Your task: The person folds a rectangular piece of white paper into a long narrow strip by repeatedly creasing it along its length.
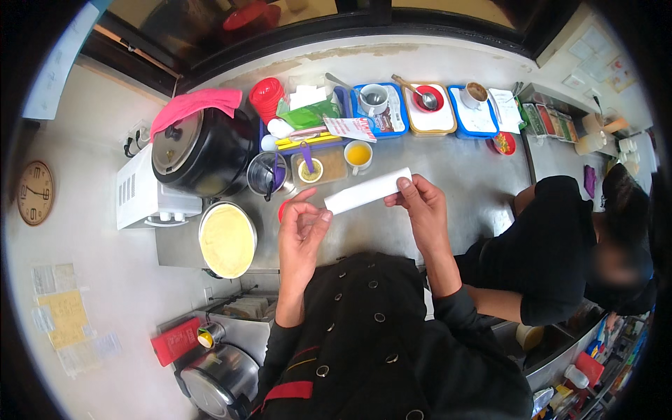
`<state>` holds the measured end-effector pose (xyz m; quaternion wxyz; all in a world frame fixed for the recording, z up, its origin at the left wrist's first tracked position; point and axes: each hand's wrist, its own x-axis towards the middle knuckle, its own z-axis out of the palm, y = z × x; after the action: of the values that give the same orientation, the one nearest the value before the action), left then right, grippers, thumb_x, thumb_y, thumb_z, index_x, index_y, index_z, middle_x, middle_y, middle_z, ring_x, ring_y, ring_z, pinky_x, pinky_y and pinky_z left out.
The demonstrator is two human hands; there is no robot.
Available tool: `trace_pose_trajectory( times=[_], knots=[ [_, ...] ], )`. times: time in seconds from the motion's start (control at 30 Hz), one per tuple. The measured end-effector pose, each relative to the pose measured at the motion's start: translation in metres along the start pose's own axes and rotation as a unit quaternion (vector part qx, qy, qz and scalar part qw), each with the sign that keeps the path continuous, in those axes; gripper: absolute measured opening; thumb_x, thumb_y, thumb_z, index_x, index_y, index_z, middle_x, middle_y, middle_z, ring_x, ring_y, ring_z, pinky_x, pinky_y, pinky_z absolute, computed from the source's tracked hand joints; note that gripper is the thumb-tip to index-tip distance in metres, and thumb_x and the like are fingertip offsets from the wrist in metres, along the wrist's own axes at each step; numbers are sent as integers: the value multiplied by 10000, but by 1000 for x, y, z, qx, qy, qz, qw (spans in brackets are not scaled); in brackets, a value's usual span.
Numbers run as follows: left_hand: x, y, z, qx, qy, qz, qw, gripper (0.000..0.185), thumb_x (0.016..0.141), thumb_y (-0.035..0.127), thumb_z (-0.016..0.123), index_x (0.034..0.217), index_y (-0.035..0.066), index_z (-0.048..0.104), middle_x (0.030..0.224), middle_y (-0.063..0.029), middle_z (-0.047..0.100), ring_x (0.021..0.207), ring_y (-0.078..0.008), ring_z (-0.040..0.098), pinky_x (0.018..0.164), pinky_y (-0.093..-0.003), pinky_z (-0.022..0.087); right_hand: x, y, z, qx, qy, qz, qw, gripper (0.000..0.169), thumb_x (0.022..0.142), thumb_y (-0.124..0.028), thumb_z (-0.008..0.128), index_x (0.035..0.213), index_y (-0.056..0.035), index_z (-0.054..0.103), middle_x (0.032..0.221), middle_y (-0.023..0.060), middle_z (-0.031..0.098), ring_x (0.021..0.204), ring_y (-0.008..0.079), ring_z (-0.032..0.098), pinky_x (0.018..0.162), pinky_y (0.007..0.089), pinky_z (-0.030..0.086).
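A white paper roll [367, 191], perhaps a rolled napkin, is held up over the steel counter [362, 233], its right end slightly higher. My right hand [424, 206] pinches the right end between thumb and fingers. At the opposite end, my left hand [303, 226] grips the lower corner with its thumb, the index finger raised behind. Beyond the roll stands a white cup of yellow liquid [359, 154]. Beside it, a small white cup of green seasoning with a purple spoon [311, 169] sits on a clear plastic container [333, 164]. A red dish [284, 209] is mostly hidden behind my left hand.
To the left are a large black cooker [210, 152], a white microwave [152, 189] and a bowl of pale yellow food [228, 240]. Lidded tubs [431, 116] and stacked red bowls [266, 97] line the back wall. Another person [546, 252] stands close on my right.
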<state>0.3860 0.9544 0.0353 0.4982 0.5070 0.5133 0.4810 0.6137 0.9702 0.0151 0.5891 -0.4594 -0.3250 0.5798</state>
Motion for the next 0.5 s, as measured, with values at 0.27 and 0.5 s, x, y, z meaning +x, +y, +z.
trace_pose_trajectory(
  times=[0.27,0.5],
  knots=[
    [6,4,11,-58,-32,-53,996,248,979,127,662,1167,-36,666,1289,-118,607,1034,-151,650,791,-294,572,-4,1,4,-15,-13,-15,1000,247,1027,-197,599,1034,34,684,873,63,702,798,123,673,783,273,541],
    [10,4,14,-68,-22,-41,997,250,1000,118,625,1184,-42,678,1123,-121,673,982,-217,700,751,-317,604,-7,4,1,-29,-35,-55,997,171,996,-155,645,1031,2,702,897,13,650,789,86,590,695,255,479]
  ],
)
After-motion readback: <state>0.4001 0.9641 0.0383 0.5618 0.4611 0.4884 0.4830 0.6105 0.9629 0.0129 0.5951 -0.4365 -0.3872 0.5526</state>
